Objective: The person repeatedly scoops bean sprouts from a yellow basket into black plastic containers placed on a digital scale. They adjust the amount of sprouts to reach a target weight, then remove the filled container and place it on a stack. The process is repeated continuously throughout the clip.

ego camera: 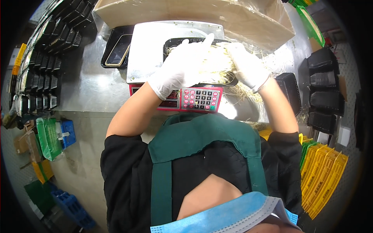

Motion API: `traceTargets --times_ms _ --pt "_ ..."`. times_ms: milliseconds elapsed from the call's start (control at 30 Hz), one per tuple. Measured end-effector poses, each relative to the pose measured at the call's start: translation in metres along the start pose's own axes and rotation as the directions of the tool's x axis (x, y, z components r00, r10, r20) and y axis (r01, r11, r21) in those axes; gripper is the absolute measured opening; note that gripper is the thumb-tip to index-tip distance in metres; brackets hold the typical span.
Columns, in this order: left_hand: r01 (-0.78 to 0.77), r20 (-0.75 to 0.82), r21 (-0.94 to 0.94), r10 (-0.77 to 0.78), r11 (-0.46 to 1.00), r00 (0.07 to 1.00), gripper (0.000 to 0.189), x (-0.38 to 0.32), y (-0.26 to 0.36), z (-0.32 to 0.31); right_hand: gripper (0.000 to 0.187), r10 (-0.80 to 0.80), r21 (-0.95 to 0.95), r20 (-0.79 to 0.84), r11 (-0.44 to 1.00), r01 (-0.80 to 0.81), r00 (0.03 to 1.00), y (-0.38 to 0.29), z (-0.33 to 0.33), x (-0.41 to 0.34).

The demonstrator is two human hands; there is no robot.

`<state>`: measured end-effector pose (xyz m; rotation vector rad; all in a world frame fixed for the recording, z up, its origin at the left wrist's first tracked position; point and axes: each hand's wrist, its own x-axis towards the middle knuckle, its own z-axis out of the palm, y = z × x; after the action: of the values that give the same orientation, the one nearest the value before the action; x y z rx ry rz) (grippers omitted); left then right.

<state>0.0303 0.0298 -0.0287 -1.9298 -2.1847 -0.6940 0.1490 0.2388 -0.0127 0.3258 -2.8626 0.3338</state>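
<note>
Pale bean sprouts (217, 68) are heaped in a black plastic tray (167, 49) on the metal platform (145, 54) of an electronic scale. My left hand (185, 64), in a white glove, lies over the left side of the heap with a finger stretched forward. My right hand (246, 65), also gloved, touches the heap's right edge with bent fingers. Glare washes out both gloves, so their grip is unclear. Below my hands shows the scale's red-framed keypad (201, 100); my left wrist partly covers the display. Loose sprouts (247, 93) lie right of the scale.
A plastic-lined cardboard box (186, 13) stands behind the scale. Another black tray (116, 43) sits at its left, and one (289, 90) beside my right forearm. Stacked black trays (38, 80) line the left, with more (324, 78) at right. Yellow crates (323, 174) stand lower right.
</note>
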Motion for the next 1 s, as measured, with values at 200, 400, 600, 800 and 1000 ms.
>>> traceTargets --times_ms 200,400,600,800,1000 --pt "0.001 -0.027 -0.075 -0.003 0.997 1.000 0.051 -0.001 -0.001 0.001 0.037 0.351 -0.004 0.293 0.931 -0.366 0.889 0.019 -0.013 -0.011" --pt "-0.172 -0.003 -0.006 0.172 0.985 0.985 0.050 -0.012 -0.018 0.012 0.046 0.740 0.496 -0.032 0.595 -0.632 0.672 0.085 -0.069 -0.131" --pt "-0.070 0.005 0.034 0.070 0.997 0.998 0.056 -0.001 -0.005 -0.023 0.058 0.904 0.406 0.111 0.338 -0.849 0.413 0.147 -0.065 -0.265" --pt "0.352 -0.186 -0.620 -0.567 0.701 0.802 0.063 -0.077 -0.040 -0.065 0.052 0.783 0.253 -0.149 0.620 -0.743 0.603 0.112 -0.074 -0.234" --pt "0.208 -0.265 -0.791 -0.628 0.576 0.732 0.048 -0.086 -0.028 -0.024 0.053 0.690 0.844 -0.246 0.497 -0.199 0.681 0.002 -0.015 -0.080"
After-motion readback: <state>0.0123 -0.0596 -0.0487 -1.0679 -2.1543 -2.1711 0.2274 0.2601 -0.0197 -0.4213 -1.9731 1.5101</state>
